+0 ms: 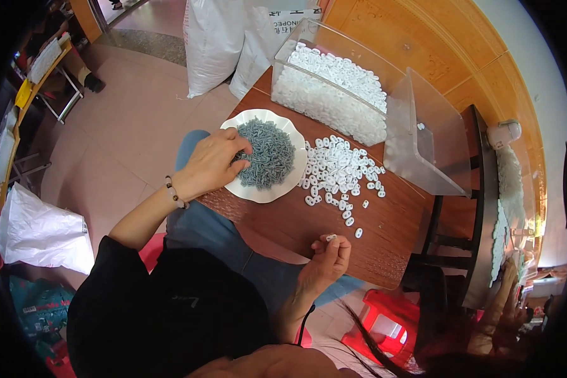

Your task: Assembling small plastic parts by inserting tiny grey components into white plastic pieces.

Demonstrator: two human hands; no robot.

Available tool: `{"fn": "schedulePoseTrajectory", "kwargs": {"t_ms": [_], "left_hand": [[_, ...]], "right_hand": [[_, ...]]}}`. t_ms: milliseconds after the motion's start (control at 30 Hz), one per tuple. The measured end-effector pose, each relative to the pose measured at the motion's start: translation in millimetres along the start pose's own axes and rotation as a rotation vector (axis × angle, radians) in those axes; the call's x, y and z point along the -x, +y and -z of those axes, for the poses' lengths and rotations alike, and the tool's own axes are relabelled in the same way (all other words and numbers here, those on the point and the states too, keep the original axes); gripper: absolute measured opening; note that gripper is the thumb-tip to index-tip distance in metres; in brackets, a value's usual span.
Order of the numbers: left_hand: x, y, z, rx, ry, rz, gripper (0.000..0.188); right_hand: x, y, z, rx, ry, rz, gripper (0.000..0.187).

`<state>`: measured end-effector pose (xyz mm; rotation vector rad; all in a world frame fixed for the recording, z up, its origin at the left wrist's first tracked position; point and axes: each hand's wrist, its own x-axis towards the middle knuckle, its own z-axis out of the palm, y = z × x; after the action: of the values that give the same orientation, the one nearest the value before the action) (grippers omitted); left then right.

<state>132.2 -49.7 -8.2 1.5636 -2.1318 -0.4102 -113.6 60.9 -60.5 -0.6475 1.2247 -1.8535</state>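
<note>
My left hand (215,159), with a beaded bracelet on its wrist, reaches over the rim of a white scalloped plate (258,198). Its curled fingertips touch a heap of small grey-green springlike pieces (268,154), with a gap between thumb and forefinger. Nearer to me, above the table's front edge, my right hand (326,263) pinches a small white oval piece (331,237) between thumb and forefinger. Beside the plate lies a loose pile of white oval two-holed pieces (339,165), with several strays spread toward my right hand.
A clear bin (331,88) full of white pieces stands at the table's (384,239) far side, next to another clear bin (428,145) on its side. White sacks (213,47) stand behind. A red stool (384,324) is at lower right, where another person's hands (501,290) work.
</note>
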Motion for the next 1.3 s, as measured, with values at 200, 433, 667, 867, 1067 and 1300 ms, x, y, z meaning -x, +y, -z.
{"fn": "schedulePoseTrajectory", "kwargs": {"t_ms": [200,433,667,867,1067,1300], "left_hand": [[-10,-5,-10,0.164,0.000,-0.019,0.012],[-14,-5,-10,0.253,0.042,-0.034,0.006],[-14,-3,-9,0.293,-0.005,0.038,0.007],[-13,-6,-14,0.134,0.013,-0.066,0.010],[-14,-5,-13,0.220,-0.046,0.002,0.009],[-13,-1,-12,0.126,0.030,-0.101,0.011]], "right_hand": [[1,0,2,0.020,0.011,-0.012,0.009],[5,1,-1,0.016,-0.003,-0.042,0.007],[10,0,-6,0.033,0.000,-0.078,0.017],[13,-1,-7,0.101,-0.036,-0.079,0.017],[17,0,-12,0.075,-0.077,-0.048,0.014],[19,1,-10,0.010,-0.087,-0.069,0.010]]}}
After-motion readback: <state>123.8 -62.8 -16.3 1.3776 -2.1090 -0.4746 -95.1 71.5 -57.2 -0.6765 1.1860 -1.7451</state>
